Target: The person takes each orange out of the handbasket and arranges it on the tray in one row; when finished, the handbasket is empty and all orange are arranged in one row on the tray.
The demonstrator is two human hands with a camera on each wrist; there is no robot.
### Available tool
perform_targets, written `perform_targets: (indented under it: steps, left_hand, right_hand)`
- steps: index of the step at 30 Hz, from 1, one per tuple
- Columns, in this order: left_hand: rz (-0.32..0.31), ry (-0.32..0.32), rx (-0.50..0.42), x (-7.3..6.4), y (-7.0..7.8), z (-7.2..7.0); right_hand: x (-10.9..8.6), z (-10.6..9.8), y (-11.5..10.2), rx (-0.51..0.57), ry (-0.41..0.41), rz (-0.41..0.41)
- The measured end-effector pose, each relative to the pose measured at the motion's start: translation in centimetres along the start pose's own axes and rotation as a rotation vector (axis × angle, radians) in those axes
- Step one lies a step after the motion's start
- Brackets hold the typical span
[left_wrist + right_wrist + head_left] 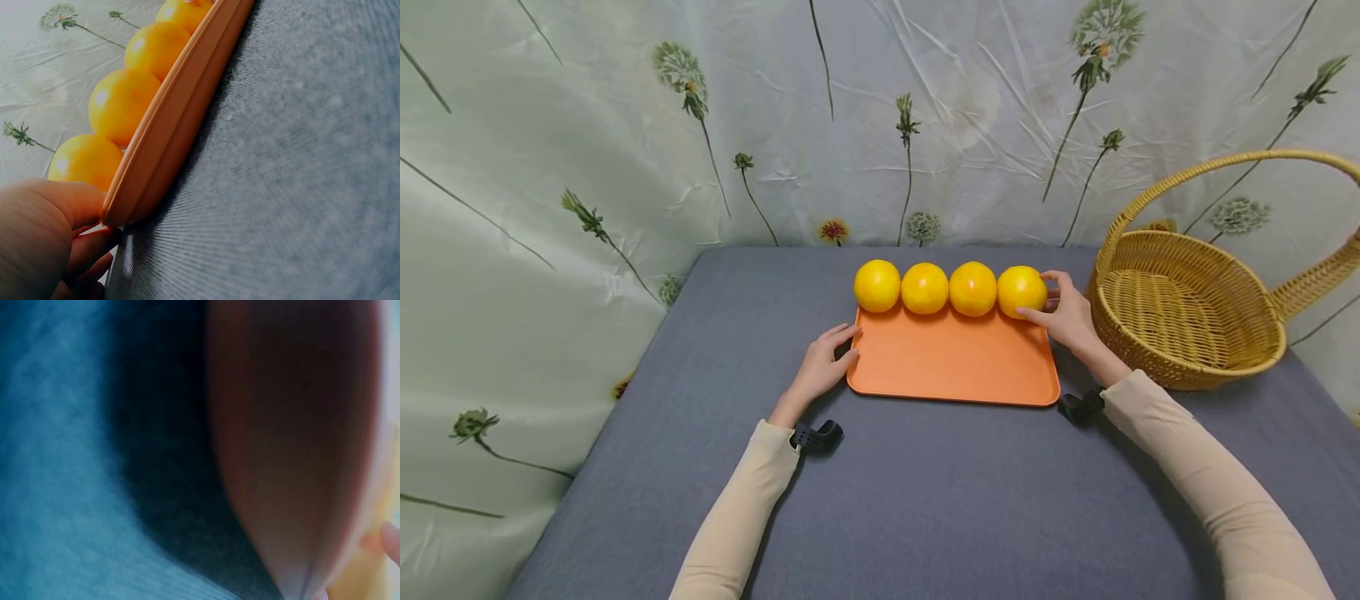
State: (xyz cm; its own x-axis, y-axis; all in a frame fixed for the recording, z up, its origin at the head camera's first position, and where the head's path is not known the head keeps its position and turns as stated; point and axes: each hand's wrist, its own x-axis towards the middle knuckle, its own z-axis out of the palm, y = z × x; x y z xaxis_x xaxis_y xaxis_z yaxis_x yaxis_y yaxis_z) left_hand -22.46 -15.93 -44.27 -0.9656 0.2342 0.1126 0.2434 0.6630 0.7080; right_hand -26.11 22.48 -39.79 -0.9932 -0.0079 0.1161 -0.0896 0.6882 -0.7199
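An orange-coloured tray (pixel 953 357) lies on the table, with a row of oranges along its far side: the leftmost orange (pixel 877 286), two middle oranges (pixel 925 288) and the rightmost orange (pixel 1022 288). My right hand (pixel 1067 312) holds that rightmost orange, thumb on its near side and fingers at its far right. At the tray's left edge, my left hand (pixel 823 362) touches the rim with thumb and fingertips. The left wrist view shows the left thumb (pixel 78 203) against the tray's corner. The right wrist view is blurred; mostly the tray's side (pixel 287 425) fills it.
A wicker basket (pixel 1187 304) with a tall handle stands right of the tray, close to my right hand. Grey-blue cloth (pixel 925 492) covers the table. Behind and to the left hangs a pale curtain (pixel 625 125) with a dandelion print.
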Motion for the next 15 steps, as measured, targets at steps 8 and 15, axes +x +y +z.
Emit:
perform_targets:
  steps: [8, 15]
  left_hand:
    - [0.023, -0.011, 0.001, 0.4, 0.1, 0.2]
    - [0.031, -0.070, 0.003, 0.8, 0.2, -0.9]
  right_hand:
    - [-0.1, -1.1, 0.2, -0.023, -0.074, 0.007]
    - [0.4, -3.0, -0.6, -0.116, -0.220, -0.035]
